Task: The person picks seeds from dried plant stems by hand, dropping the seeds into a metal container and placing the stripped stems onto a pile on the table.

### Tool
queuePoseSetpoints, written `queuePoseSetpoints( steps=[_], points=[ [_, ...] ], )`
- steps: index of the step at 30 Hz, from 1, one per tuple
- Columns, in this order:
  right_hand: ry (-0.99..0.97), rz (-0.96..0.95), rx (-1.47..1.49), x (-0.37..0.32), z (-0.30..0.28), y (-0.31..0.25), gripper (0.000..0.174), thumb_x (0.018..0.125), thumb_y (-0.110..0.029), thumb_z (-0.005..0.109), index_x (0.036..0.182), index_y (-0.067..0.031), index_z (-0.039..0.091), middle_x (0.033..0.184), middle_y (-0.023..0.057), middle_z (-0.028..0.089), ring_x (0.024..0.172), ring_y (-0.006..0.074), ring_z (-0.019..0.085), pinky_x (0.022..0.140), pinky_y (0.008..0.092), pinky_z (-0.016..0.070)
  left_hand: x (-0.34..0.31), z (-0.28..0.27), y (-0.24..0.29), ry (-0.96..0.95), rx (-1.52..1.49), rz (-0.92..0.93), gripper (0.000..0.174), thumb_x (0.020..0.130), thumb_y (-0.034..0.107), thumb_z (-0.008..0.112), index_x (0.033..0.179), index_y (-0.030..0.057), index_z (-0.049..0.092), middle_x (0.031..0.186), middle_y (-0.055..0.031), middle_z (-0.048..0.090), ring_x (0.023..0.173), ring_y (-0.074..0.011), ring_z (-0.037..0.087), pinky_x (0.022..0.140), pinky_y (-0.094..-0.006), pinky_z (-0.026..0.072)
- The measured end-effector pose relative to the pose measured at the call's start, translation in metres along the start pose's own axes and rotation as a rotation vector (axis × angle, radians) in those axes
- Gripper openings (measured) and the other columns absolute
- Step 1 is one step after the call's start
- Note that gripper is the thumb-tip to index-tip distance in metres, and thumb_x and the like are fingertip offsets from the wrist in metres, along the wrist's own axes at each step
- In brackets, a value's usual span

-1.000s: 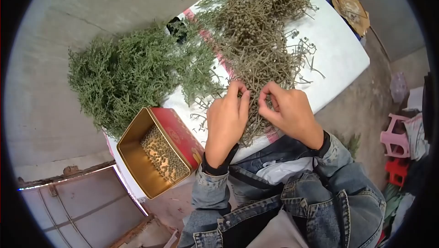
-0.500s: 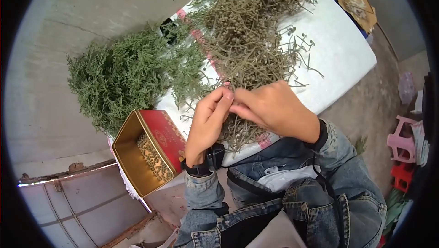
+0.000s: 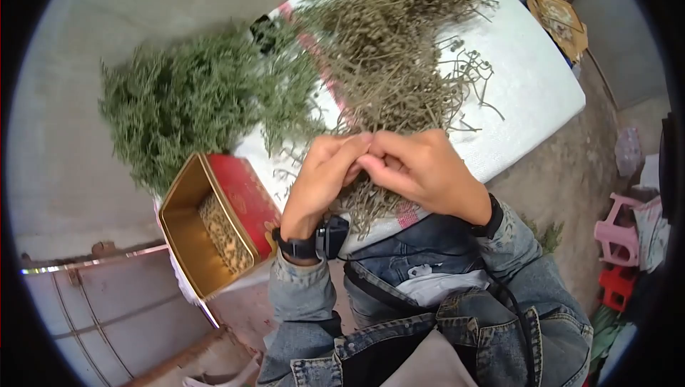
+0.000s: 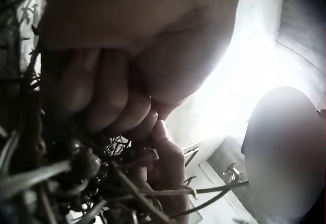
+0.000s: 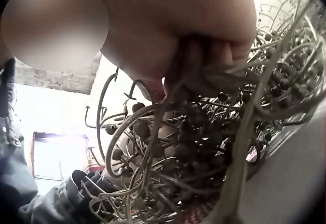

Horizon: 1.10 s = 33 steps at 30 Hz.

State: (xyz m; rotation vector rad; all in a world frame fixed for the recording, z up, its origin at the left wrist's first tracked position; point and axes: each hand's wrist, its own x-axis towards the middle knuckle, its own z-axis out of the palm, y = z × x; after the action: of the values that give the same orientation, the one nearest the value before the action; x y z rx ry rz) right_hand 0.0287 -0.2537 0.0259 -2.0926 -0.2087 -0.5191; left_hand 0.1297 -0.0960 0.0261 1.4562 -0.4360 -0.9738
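Note:
My left hand (image 3: 321, 173) and right hand (image 3: 428, 173) meet fingertip to fingertip above the near end of a heap of dried, beaded stems (image 3: 396, 80). Thumbs and forefingers pinch where they meet, and what lies between them is mostly hidden by the fingers. In the left wrist view, the left hand's other fingers (image 4: 107, 91) curl inward close over the stems. Curved stems with round dark seed heads (image 5: 188, 147) crowd below the right hand in the right wrist view. Left of the hands stands a red and gold tin (image 3: 242, 187) with loose round seeds (image 3: 225, 233) inside.
A white woven sheet (image 3: 528, 102) with a red stripe lies under the heap. Leafy green sprigs (image 3: 193, 94) spread at its left, beyond the tin. On the right are a pink stool (image 3: 617, 230), a red stool (image 3: 615, 287) and a tan package (image 3: 560, 19).
One second ago the hands were slightly apart; the right moved left and they came together. They stay joined now, fingertips shifted a little. In view, the tin sits lower left.

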Motion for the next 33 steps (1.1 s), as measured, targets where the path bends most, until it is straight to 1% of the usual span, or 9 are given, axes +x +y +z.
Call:
queuePoseSetpoints(
  steps=[7, 11, 14, 17, 19, 22, 26, 30, 33],
  points=[
    [-0.037, 0.071, 0.054, 0.0, 0.002, -0.006, 0.016, 0.089, -0.01, 0.062, 0.076, -0.0011, 0.057, 0.057, 0.0078, 0.054, 0.045, 0.0182, 0.051, 0.044, 0.0308, 0.0366, 0.002, -0.001, -0.008, -0.175, -0.375, -0.039, 0.032, 0.1, 0.022, 0.051, 0.074, 0.0067, 0.057, 0.057, 0.0086, 0.042, 0.046, -0.0023, 0.031, 0.043, -0.0215, 0.0212],
    [-0.06, 0.268, 0.355, -0.004, 0.0, -0.004, 0.02, 0.091, -0.008, 0.058, 0.073, -0.0012, 0.055, 0.054, 0.001, 0.049, 0.045, 0.0099, 0.044, 0.043, 0.0275, 0.0304, 0.0, 0.014, -0.014, -0.256, -0.57, -0.006, 0.032, 0.101, 0.021, 0.048, 0.072, 0.0086, 0.052, 0.055, 0.0083, 0.038, 0.044, -0.003, 0.028, 0.042, -0.0226, 0.0205],
    [0.083, 0.483, 0.806, -0.01, -0.003, 0.007, 0.023, 0.093, -0.007, 0.054, 0.07, -0.0024, 0.054, 0.054, -0.0037, 0.043, 0.048, 0.0055, 0.038, 0.044, 0.0249, 0.0256, 0.005, 0.011, -0.02, -0.28, -0.718, 0.095, 0.032, 0.101, 0.02, 0.044, 0.072, 0.0087, 0.051, 0.054, 0.0076, 0.036, 0.043, -0.0034, 0.026, 0.041, -0.0234, 0.0198],
    [0.188, 0.475, 1.004, -0.011, -0.016, 0.015, 0.023, 0.093, -0.008, 0.054, 0.07, -0.0033, 0.053, 0.055, -0.0036, 0.042, 0.049, 0.005, 0.036, 0.044, 0.0238, 0.0254, 0.006, 0.007, -0.022, -0.293, -0.944, 0.243, 0.033, 0.101, 0.02, 0.041, 0.072, 0.0082, 0.051, 0.053, 0.0063, 0.036, 0.043, -0.0038, 0.025, 0.041, -0.024, 0.0191],
    [0.247, 0.45, 1.107, -0.008, -0.017, 0.014, 0.024, 0.093, -0.009, 0.054, 0.07, -0.0038, 0.053, 0.055, -0.0036, 0.042, 0.049, 0.0047, 0.035, 0.044, 0.0233, 0.0254, 0.006, 0.005, -0.015, -0.31, -0.735, 0.203, 0.036, 0.1, 0.026, 0.038, 0.073, 0.0072, 0.05, 0.052, 0.0066, 0.034, 0.043, -0.0049, 0.023, 0.042, -0.0236, 0.0186],
    [0.094, 0.334, 0.352, -0.012, -0.008, -0.006, 0.019, 0.092, -0.009, 0.058, 0.074, -0.0027, 0.055, 0.054, -0.0016, 0.045, 0.047, 0.0047, 0.038, 0.042, 0.0242, 0.027, 0.006, 0.005, -0.013, -0.313, -0.558, 0.16, 0.038, 0.099, 0.031, 0.038, 0.073, 0.0072, 0.049, 0.053, 0.0067, 0.035, 0.044, -0.005, 0.023, 0.043, -0.023, 0.0185],
    [0.009, 0.172, -0.128, -0.014, -0.005, -0.027, 0.013, 0.088, -0.008, 0.064, 0.078, -0.0023, 0.057, 0.055, 0.0032, 0.05, 0.044, 0.0098, 0.046, 0.041, 0.0278, 0.0317, 0.002, 0.005, -0.014, -0.247, -0.354, 0.098, 0.039, 0.098, 0.036, 0.043, 0.071, 0.0081, 0.051, 0.056, 0.0066, 0.04, 0.046, -0.0034, 0.026, 0.043, -0.0219, 0.0193],
    [0.06, -0.039, -0.335, -0.018, 0.002, -0.02, 0.012, 0.084, -0.008, 0.069, 0.08, -0.0031, 0.058, 0.057, 0.0078, 0.054, 0.044, 0.0183, 0.053, 0.041, 0.0321, 0.0363, -0.001, 0.015, -0.004, -0.164, -0.184, 0.053, 0.041, 0.097, 0.038, 0.049, 0.07, 0.0082, 0.055, 0.059, 0.0065, 0.045, 0.048, -0.0019, 0.031, 0.044, -0.0209, 0.0214],
    [0.063, -0.053, -0.347, -0.018, 0.006, -0.022, 0.012, 0.082, -0.008, 0.07, 0.079, -0.0037, 0.059, 0.058, 0.0095, 0.055, 0.045, 0.0225, 0.054, 0.042, 0.0339, 0.0378, -0.003, 0.023, 0.001, -0.169, -0.075, 0.012, 0.039, 0.096, 0.036, 0.052, 0.069, 0.0083, 0.058, 0.061, 0.0064, 0.048, 0.049, -0.0012, 0.034, 0.044, -0.0207, 0.023]
  ],
)
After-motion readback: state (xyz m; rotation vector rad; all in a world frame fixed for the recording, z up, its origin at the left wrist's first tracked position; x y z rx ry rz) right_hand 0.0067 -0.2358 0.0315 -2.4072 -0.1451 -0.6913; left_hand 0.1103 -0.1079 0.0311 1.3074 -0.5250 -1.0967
